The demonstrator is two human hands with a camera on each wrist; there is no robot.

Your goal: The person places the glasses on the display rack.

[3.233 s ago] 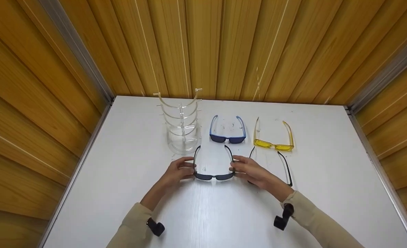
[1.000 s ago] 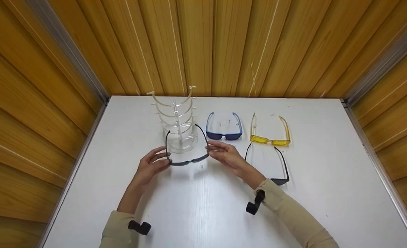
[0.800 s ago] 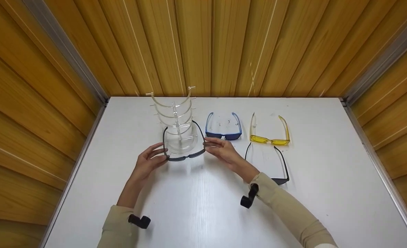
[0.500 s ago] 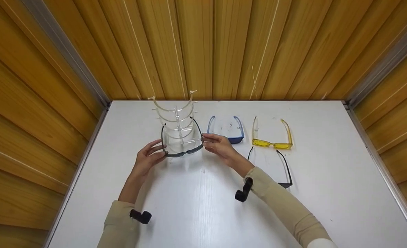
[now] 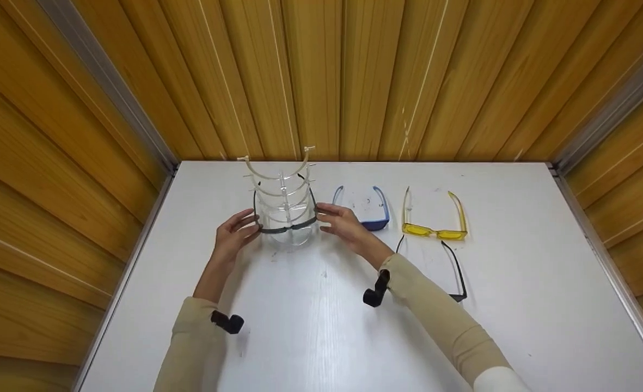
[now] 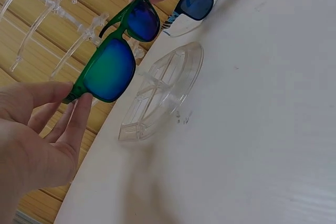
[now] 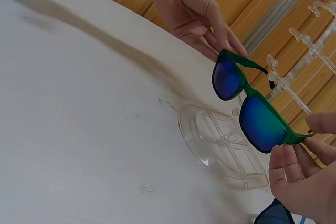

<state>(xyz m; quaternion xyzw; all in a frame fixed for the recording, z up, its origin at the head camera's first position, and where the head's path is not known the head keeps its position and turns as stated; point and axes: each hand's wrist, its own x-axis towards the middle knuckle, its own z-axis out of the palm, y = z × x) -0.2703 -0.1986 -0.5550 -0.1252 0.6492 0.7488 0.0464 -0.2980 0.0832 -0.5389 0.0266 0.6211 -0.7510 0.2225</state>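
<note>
Green-framed sunglasses (image 5: 274,231) with mirrored blue-green lenses (image 6: 110,69) are held up off the table between both hands. My left hand (image 5: 231,235) pinches one hinge end with thumb and fingers. At the opposite hinge, my right hand (image 5: 348,226) pinches the frame (image 7: 291,139). Both temples point away from me, one along each side of a clear display stand (image 5: 283,185). That stand has several curved arms stacked on a central post, and its rounded base (image 7: 191,135) lies below the lenses. In the head view the glasses overlap the lower arms.
Blue sunglasses (image 5: 376,225) lie right of the stand, partly behind my right hand. Yellow glasses (image 5: 452,235) are farther right, with black glasses (image 5: 459,272) in front, partly covered by my right arm. Wooden panels (image 5: 321,81) rise behind the white table (image 5: 299,337).
Both hands have carried the green sunglasses from the table's middle leftward and away from me, up to the stand. The temples have passed to either side of its arms.
</note>
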